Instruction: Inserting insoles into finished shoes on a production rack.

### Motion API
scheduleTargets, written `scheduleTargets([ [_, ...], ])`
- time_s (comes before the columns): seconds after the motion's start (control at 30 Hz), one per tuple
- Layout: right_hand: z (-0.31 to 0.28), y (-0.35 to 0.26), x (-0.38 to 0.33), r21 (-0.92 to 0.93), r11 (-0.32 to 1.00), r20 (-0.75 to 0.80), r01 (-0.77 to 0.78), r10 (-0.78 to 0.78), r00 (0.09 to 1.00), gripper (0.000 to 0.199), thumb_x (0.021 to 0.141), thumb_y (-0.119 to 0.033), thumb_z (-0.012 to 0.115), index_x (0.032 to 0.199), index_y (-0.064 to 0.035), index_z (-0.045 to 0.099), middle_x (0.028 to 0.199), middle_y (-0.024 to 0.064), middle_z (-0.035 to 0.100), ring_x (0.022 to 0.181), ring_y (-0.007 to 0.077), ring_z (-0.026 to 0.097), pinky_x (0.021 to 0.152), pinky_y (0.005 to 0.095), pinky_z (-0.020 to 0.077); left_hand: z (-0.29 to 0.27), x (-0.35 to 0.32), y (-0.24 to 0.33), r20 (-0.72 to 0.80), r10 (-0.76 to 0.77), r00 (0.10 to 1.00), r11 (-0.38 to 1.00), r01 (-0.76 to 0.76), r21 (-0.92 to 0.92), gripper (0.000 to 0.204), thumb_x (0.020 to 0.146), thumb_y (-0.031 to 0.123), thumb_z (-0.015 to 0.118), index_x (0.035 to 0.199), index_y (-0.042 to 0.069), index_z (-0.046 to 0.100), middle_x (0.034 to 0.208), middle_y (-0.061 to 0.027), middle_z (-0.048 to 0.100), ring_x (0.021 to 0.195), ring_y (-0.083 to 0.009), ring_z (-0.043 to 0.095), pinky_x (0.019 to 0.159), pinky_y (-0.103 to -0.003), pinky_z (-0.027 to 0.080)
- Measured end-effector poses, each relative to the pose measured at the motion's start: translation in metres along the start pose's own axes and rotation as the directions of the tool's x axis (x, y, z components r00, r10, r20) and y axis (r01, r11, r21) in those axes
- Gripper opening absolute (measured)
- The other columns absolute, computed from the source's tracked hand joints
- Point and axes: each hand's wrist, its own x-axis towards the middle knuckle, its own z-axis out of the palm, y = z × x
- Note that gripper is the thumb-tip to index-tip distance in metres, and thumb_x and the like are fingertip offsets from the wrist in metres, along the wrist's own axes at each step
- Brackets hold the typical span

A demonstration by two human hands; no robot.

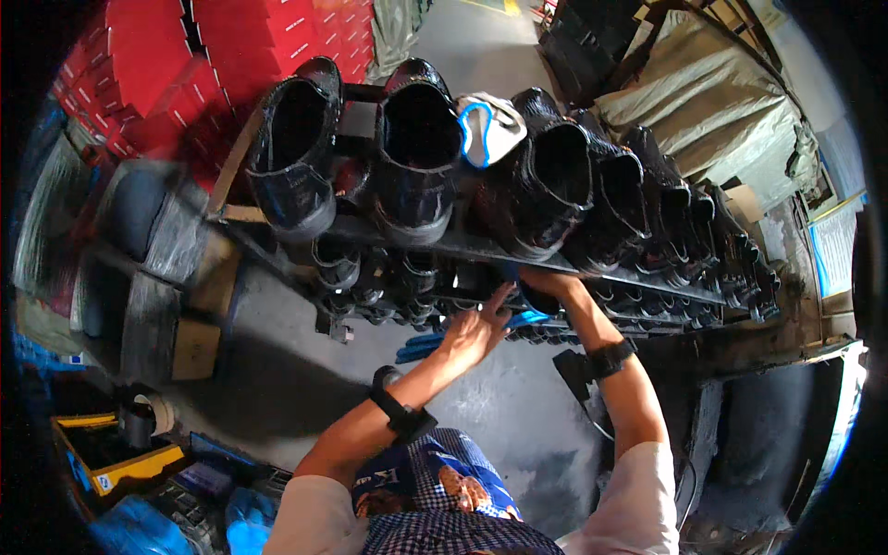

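Black glossy shoes stand in a row on the rack's upper shelf, including a shoe [416, 139] above my hands. My left hand [476, 331] is just below that shelf, fingers stretched toward a dark rounded thing [536, 298], probably a shoe. Reaching in from the other side, my right hand [551, 282] is at the same dark thing. The shelf edge and shadow hide its fingertips, so its grip is unclear. Bright blue material [529, 318] shows just under my hands. More black shoes [335, 264] fill the lower level.
A white cloth with blue trim [490, 128] lies between upper shoes. Red boxes [268, 55] are stacked at the far left, wrapped boxes [153, 268] nearer. A yellow-edged crate [120, 453] sits lower left. Beige sheeting [703, 102] covers a pile at far right; a dark bench [768, 444] stands nearer.
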Motion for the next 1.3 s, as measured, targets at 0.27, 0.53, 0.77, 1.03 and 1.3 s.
scheduleTargets([
  [0.27,0.013,-0.016,0.001,-0.349,0.916,-0.148,0.201,-0.265,0.953,0.032,0.078,-0.020,0.051,0.108,-0.0089,0.054,0.102,0.0127,0.056,0.093,0.0308,0.051,0.083,0.0409,0.0387,0.015,-0.010,-0.010,-0.107,-0.026,0.994,0.999,0.031,0.044,0.038,0.077,0.019,0.056,0.113,0.006,0.052,0.134,-0.0116,0.034,0.053,-0.0260,0.060,0.045,-0.038,0.048],
  [0.53,0.014,-0.011,0.003,-0.674,0.698,-0.200,0.243,-0.489,0.849,0.027,0.080,-0.013,0.050,0.104,-0.0034,0.055,0.091,0.0113,0.058,0.083,0.0263,0.054,0.074,0.0364,0.0426,0.005,-0.002,-0.016,0.050,-0.003,0.999,0.987,-0.006,0.162,0.042,0.075,0.014,0.057,0.116,0.005,0.049,0.141,-0.0067,0.022,0.054,-0.0237,0.058,0.044,-0.035,0.048],
  [0.77,0.019,0.003,-0.044,-0.087,0.988,-0.206,0.125,-0.141,0.968,0.022,0.083,-0.013,0.047,0.100,-0.0009,0.053,0.086,0.0133,0.055,0.077,0.0286,0.052,0.066,0.0350,0.0420,-0.009,-0.011,-0.007,-0.090,0.012,0.996,0.967,-0.035,-0.252,0.033,0.076,0.018,0.058,0.107,0.005,0.054,0.131,-0.0097,0.038,0.062,-0.0297,0.060,0.051,-0.037,0.050],
  [1.03,0.032,-0.102,-0.138,0.779,0.594,-0.250,-0.198,0.585,0.771,0.065,0.082,-0.018,0.056,0.133,0.0000,0.019,0.131,0.0174,0.034,0.119,0.0263,0.036,0.095,0.0336,0.0323,-0.001,-0.035,0.019,0.138,-0.481,0.866,0.300,0.311,-0.902,0.032,0.079,0.026,0.062,0.094,-0.001,0.059,0.079,-0.0054,0.061,0.071,-0.0117,0.054,0.065,-0.027,0.044],
  [1.3,0.055,-0.110,-0.191,0.442,0.847,-0.405,-0.296,0.482,0.777,0.073,0.078,-0.005,0.055,0.133,0.0057,0.010,0.136,0.0295,0.017,0.124,0.0393,0.023,0.102,0.0418,0.0223,0.061,-0.013,0.093,0.161,-0.712,0.684,0.100,0.325,-0.940,0.043,0.081,0.028,0.060,0.104,-0.007,0.052,0.097,-0.0157,0.058,0.086,-0.0208,0.055,0.074,-0.031,0.045],
])
